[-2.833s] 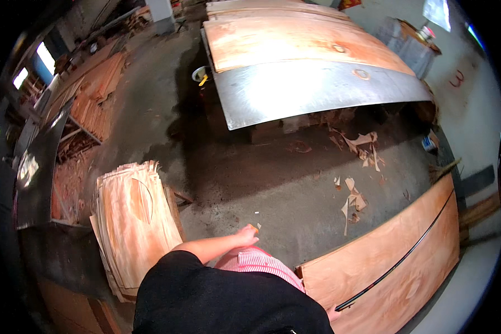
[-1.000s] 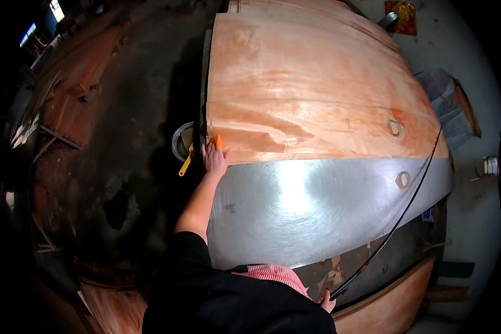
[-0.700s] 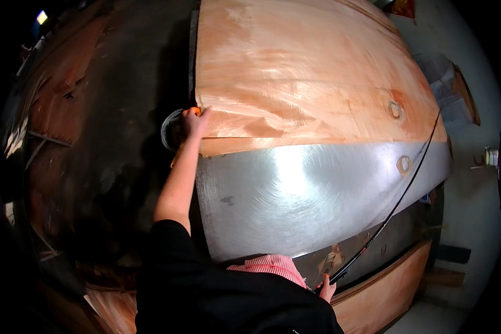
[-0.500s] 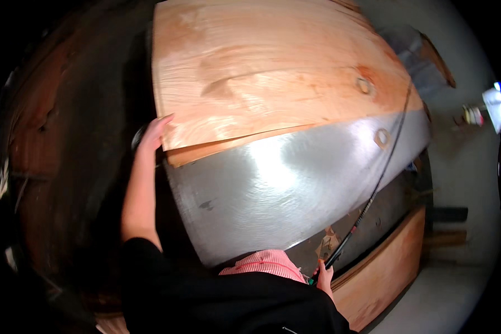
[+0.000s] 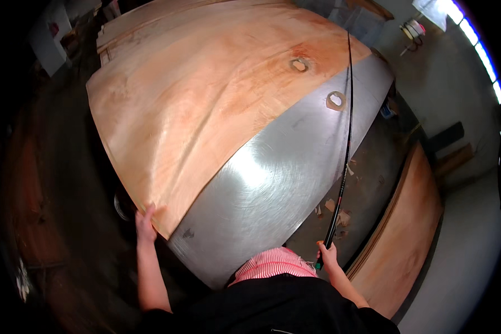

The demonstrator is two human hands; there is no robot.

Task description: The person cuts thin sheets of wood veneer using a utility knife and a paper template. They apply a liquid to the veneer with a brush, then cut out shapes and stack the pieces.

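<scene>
My left hand (image 5: pixel 146 224) is closed on the near left corner of a thin reddish-brown wood veneer sheet (image 5: pixel 206 100). The sheet lies over part of a shiny metal tabletop (image 5: pixel 273 156) and creases toward that corner. My right hand (image 5: pixel 328 255) is wrapped round the thick lower end of a long, thin black rod (image 5: pixel 344 167). The rod tapers away over the right side of the tabletop toward its far edge. One tape roll (image 5: pixel 340 102) lies on the bare metal. Another ring-shaped roll (image 5: pixel 299 65) sits on the veneer.
A stack of wood sheets (image 5: pixel 401 239) leans on the right, against a pale wall. Torn veneer scraps (image 5: pixel 342 218) lie on the dark floor between stack and table. Far right, a red-and-white reel (image 5: pixel 413 29) is near bright windows. More stacked boards (image 5: pixel 145 21) lie beyond the sheet.
My left hand has drawn the veneer corner nearer to me along the table's left edge, and the sheet has skewed and creased. The rod now stands more upright in view. The view has shifted.
</scene>
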